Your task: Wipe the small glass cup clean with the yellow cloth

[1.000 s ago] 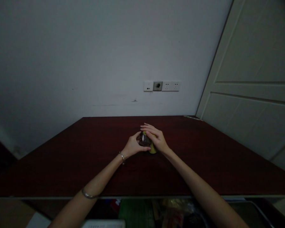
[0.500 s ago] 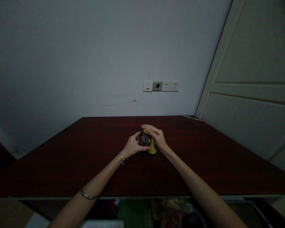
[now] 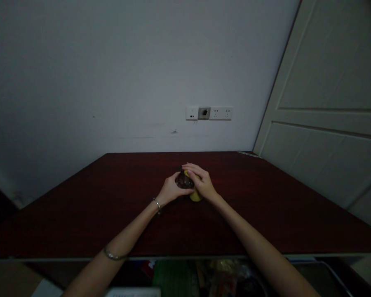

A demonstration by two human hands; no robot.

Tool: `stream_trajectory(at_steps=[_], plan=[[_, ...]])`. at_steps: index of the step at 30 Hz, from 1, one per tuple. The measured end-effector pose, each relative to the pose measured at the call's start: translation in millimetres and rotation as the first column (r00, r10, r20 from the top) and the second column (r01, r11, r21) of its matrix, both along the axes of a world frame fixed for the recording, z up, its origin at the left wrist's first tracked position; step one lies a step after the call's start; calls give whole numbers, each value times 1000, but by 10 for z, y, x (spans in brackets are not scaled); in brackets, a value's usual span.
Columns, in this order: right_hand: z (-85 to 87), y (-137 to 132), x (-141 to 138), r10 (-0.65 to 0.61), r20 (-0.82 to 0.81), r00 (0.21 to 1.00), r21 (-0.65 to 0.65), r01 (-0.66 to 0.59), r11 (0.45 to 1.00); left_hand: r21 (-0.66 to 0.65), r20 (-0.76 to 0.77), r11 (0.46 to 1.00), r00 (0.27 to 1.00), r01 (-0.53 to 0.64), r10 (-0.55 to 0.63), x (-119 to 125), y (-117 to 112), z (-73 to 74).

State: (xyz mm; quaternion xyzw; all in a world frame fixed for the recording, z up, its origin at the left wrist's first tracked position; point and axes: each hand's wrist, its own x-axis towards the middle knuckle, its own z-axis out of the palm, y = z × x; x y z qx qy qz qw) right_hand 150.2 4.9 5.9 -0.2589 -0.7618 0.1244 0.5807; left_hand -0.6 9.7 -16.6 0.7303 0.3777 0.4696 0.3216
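Observation:
In the head view, a dark brown, shiny, glass-like rounded object (image 3: 184, 181) is held just above or on the middle of the table; its exact kind is hard to make out. My left hand (image 3: 170, 190) wraps round its left side, thumb along the near side. A soft yellow piece, cloth-like in look (image 3: 196, 196), hangs at its right, partly covered by fingers. My right hand (image 3: 204, 181) presses this yellow piece against the dark object's top and right side, its fingers reaching over the top.
Beneath me spreads a dark red wooden table (image 3: 89, 198). Behind it stands a white wall with sockets (image 3: 220, 113); a pale panelled door (image 3: 324, 136) is at the right. Below the front edge, an open drawer space holds a green item (image 3: 174, 278) and other things.
The dark object has shifted slightly left and turned a little in my left hand. My right hand has slid a little left with the yellow piece over it.

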Motion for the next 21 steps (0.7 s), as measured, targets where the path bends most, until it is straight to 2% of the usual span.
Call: stream_trajectory(at_steps=[3,6,8,12,16,18,21], plan=[[-5,-19,9,-1,51,999,19,0,1000,17,-68,999,997,-34,35,-13,-2,-9],[-6,-78,11,43,200,979,105,-65,992,42,-110,998,992,-54,58,-29,-6,-15],[-11,-94,10,72,226,971,104,-97,990,39,-97,998,994,-51,54,-32,-6,-19],[-16,-41,10,114,19,993,-8,-113,994,-85,19,996,999,31,-29,-11,-7,-19],[2,-5,0,162,-190,968,-127,-188,974,-237,222,955,967,176,-124,21,-39,0],[14,-31,-15,153,-209,966,-111,-179,978,-283,281,934,950,219,-137,32,-67,12],[23,-103,-37,108,-143,984,-44,-115,992,-297,348,923,928,246,-136,46,-103,24]])
